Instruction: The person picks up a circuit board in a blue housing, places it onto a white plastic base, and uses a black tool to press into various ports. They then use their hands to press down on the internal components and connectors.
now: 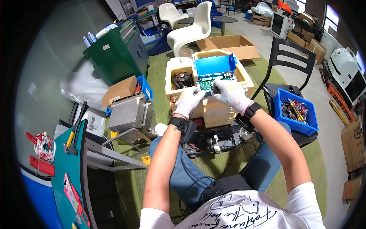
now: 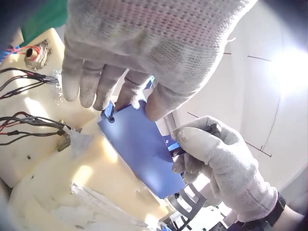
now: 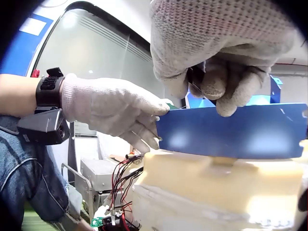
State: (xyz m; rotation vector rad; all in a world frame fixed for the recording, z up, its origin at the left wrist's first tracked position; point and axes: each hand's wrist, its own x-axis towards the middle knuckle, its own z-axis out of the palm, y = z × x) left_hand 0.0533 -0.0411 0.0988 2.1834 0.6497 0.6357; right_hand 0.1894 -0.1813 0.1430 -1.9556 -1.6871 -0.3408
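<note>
An open blue metal case [image 1: 213, 65] sits on a cream-coloured housing [image 1: 219, 115]. Inside the case shows a green circuit board [image 1: 206, 84]. My gloved left hand [image 1: 188, 101] holds the near left corner of the case, thumb and fingers at the edge of its blue side panel [image 2: 139, 144]. My right hand [image 1: 231, 94], gloved too, is over the near right part of the board. Between its thumb and curled fingers is a black object [image 2: 214, 129], mostly hidden by the glove, so I cannot tell its kind.
A round black part [image 1: 183, 79] sits in the housing's left compartment. Bundled wires [image 2: 33, 120] come out of its side. A blue tool bin [image 1: 305, 124] stands on the black chair [image 1: 291, 49] at right. On the left table lies a hammer [image 1: 72, 139].
</note>
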